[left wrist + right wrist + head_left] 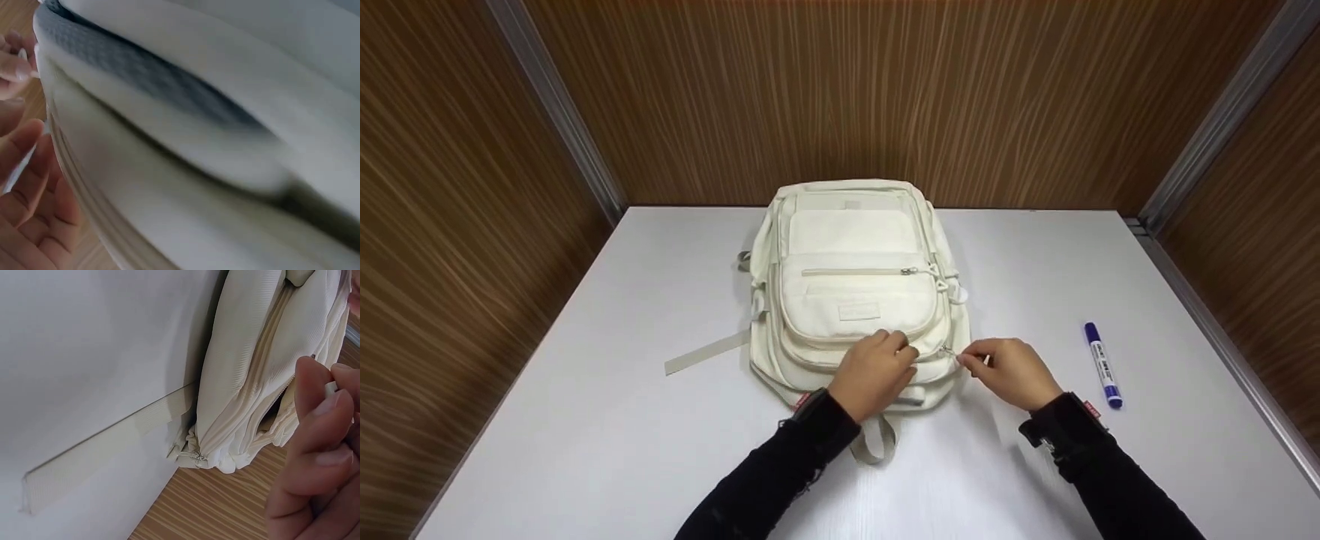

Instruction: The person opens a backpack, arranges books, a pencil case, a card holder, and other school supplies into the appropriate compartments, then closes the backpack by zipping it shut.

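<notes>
A cream backpack [851, 232] lies front up on the white table [607, 435]. Thumb and fingertips of my right hand [1012, 367] pinch a zipper pull [951, 351] at the bag's lower right side. The right wrist view shows the pale end of that pull [331, 388] between the fingers, with a zipper gap beside it. My left hand [877, 373] rests at the lower front of the bag, its fingers loosely bent. In the left wrist view those fingers [53, 219] lie along the bag's edge, and grey mesh [146, 70] shows on the bag.
A blue and white marker [1102, 365] lies on the table to the right. One loose strap [705, 352] reaches left from the bag; a webbing loop [876, 444] sticks out below. Wood-grain panels [840, 90] enclose the table at the back and sides.
</notes>
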Demonstrator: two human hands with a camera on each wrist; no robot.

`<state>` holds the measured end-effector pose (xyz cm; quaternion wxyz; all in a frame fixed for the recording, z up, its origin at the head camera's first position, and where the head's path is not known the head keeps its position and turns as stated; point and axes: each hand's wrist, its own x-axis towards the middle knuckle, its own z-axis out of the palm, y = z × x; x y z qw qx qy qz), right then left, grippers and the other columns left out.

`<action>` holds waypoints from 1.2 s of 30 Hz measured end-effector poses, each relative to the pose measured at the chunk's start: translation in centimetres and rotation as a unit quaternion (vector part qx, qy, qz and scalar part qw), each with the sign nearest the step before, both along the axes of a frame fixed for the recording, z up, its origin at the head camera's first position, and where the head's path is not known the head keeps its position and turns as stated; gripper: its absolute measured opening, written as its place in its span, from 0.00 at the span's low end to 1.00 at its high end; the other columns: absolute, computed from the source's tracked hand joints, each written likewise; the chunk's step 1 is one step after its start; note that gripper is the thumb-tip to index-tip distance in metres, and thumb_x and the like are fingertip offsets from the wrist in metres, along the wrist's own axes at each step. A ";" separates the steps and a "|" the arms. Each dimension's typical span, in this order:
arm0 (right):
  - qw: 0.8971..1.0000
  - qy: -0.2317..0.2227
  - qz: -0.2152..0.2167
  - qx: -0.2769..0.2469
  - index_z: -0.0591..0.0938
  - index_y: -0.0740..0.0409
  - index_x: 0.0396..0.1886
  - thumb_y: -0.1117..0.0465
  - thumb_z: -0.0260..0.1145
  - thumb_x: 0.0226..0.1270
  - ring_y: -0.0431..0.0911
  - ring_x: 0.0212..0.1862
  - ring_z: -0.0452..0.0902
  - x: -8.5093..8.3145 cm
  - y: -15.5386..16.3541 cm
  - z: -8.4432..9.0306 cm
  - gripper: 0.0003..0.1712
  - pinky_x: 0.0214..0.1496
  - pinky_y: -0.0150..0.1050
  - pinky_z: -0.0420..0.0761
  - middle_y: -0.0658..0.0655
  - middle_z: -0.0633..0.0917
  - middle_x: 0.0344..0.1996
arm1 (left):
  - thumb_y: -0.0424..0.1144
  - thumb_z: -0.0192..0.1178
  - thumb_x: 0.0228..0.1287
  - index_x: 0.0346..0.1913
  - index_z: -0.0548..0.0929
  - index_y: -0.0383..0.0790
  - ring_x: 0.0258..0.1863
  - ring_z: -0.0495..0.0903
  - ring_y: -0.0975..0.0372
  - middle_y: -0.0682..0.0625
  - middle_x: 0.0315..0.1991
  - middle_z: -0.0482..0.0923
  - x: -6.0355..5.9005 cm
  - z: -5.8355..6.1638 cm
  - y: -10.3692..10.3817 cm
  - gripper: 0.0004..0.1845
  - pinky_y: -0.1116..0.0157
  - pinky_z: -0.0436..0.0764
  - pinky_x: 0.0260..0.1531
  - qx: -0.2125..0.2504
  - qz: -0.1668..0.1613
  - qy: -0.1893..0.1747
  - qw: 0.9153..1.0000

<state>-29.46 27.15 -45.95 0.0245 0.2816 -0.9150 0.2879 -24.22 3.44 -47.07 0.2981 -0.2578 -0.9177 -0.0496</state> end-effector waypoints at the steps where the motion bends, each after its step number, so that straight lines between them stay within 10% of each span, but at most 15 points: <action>1: 1.000 0.001 0.003 -0.003 0.88 0.52 0.29 0.59 0.65 0.67 0.32 0.16 0.65 0.1 0.0 0.0 0.08 0.21 0.29 0.66 0.47 0.82 0.18 | 0.45 0.65 0.60 0.38 0.85 0.47 0.34 0.78 0.62 0.54 0.37 0.80 -0.2 0.0 0.6 0.07 0.68 0.78 0.34 -0.014 0.013 0.003 1.000; 12: 0.999 0.003 0.040 -0.013 0.87 0.52 0.30 0.59 0.66 0.67 0.31 0.17 0.66 -0.9 0.4 -0.1 0.07 0.22 0.29 0.67 0.47 0.81 0.18 | 0.36 0.65 0.56 0.34 0.83 0.47 0.31 0.78 0.63 0.54 0.34 0.78 -1.0 -0.5 2.7 0.04 0.70 0.79 0.27 -0.085 0.102 0.029 0.991; 36: 0.998 0.044 0.032 0.023 0.88 0.51 0.32 0.57 0.66 0.67 0.32 0.18 0.66 -3.5 0.5 0.5 0.07 0.24 0.30 0.67 0.45 0.84 0.22 | 0.31 0.63 0.54 0.32 0.84 0.46 0.28 0.75 0.62 0.55 0.31 0.79 1.1 -0.6 0.3 0.06 0.70 0.74 0.25 -0.021 0.053 0.016 0.998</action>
